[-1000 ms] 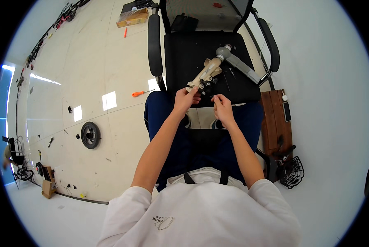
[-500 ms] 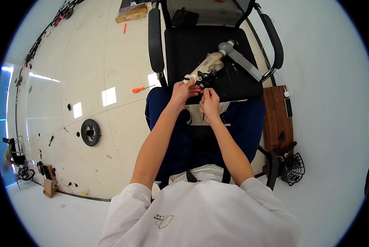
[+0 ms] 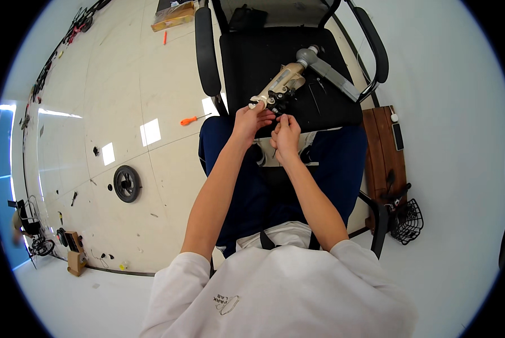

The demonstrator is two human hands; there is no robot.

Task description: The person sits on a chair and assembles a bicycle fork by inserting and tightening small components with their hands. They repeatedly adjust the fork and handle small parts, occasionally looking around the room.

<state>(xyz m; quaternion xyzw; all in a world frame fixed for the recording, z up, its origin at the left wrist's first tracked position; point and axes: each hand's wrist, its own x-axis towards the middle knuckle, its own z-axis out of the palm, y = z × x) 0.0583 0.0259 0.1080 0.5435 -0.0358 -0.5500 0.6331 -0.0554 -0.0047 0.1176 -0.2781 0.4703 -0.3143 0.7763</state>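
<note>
A beige tubular assembly [image 3: 283, 80] with a grey jointed arm [image 3: 334, 80] lies slantwise across the black chair seat [image 3: 252, 62] in front of me. At its near end sits a cluster of black mechanical parts [image 3: 279, 100]. My left hand [image 3: 249, 123] is closed around that near end, thumb on top. Just to its right, my right hand [image 3: 286, 135] pinches a thin dark rod-like tool [image 3: 274, 153], whose end sticks out below the fingers. The tool's other end is hidden at the black parts. An L-shaped hex key [image 3: 314, 99] rests on the seat beside the assembly.
Chair armrests [image 3: 207, 53] flank the seat. On the floor to the left lie an orange-handled screwdriver [image 3: 189, 120] and a small black wheel [image 3: 127, 183]. At right, a brown wooden board [image 3: 383, 146] carries a phone [image 3: 398, 137], near a black wire basket [image 3: 407, 221].
My whole view has shifted slightly. The left hand keeps its hold on the assembly. My right hand has turned a little, and the thin tool below it now slants differently.
</note>
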